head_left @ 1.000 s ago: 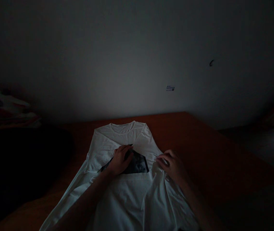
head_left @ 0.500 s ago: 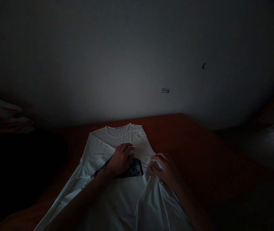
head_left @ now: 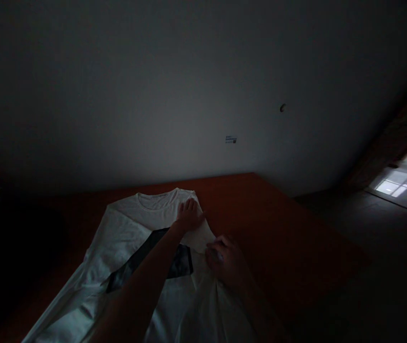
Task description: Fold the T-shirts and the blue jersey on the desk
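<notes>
A white T-shirt (head_left: pixel 125 233) with a dark printed panel across its chest lies spread out, its neckline towards the wall. My left hand (head_left: pixel 189 215) rests flat on the cloth near the right shoulder edge, fingers stretched out and pointing away from me. At the shirt's right side, my right hand (head_left: pixel 225 259) is closed on a bunched bit of the fabric. Folds run down from that grip towards me. My left forearm crosses the print and hides part of it.
Under the shirt is a reddish-brown wooden surface (head_left: pixel 260 228) whose far edge meets a grey wall (head_left: pixel 135 95). A small printed label (head_left: pixel 230 139) is on the wall. Dark floor (head_left: pixel 332 209) and a bright doorway lie to the right. Deep shadow covers the left side.
My left hand has moved from the printed panel up to the right shoulder area and flattened. My right hand still grips the side. The view has turned a little to the right.
</notes>
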`<control>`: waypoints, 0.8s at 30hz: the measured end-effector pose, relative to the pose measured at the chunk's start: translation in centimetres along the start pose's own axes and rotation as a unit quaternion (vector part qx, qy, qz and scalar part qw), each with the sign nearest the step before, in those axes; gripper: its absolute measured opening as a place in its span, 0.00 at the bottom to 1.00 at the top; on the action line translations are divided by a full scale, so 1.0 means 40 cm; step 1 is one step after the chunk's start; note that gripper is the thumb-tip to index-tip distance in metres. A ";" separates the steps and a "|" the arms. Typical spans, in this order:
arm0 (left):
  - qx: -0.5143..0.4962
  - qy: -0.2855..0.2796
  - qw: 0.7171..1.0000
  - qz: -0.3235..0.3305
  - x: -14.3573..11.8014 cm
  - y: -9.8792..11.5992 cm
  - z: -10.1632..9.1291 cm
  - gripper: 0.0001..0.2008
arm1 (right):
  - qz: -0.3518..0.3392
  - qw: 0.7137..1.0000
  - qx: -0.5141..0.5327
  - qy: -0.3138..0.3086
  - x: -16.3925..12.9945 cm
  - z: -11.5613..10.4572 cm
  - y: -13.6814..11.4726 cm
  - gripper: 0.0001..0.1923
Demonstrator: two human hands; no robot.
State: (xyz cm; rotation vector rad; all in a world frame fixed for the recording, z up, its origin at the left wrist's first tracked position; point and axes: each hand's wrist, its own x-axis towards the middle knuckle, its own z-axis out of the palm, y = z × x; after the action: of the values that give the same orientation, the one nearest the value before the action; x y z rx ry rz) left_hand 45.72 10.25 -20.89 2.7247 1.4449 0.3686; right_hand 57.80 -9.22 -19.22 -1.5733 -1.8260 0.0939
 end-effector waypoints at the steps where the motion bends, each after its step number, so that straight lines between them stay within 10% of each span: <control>1: 0.003 -0.008 1.000 -0.016 0.001 0.000 -0.001 0.35 | -0.001 1.000 0.001 0.002 0.001 -0.003 -0.003 0.07; 12: 0.083 -0.003 0.989 0.124 -0.089 0.109 -0.096 0.17 | -0.030 0.999 -0.004 0.016 0.001 -0.005 -0.001 0.05; 19: -0.002 0.006 0.993 0.119 -0.170 0.075 -0.048 0.31 | -0.021 1.000 -0.005 0.020 0.000 -0.003 -0.003 0.04; 24: -0.010 -0.001 0.984 0.180 -0.192 0.055 -0.102 0.24 | -0.023 0.999 -0.001 0.041 -0.003 0.002 0.001 0.03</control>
State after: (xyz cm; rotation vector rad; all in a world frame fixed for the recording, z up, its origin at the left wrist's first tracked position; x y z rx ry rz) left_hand 42.43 2.39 -18.08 2.9620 0.9350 0.3876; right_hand 57.81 -9.28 -19.35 -1.5130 -1.7983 0.0069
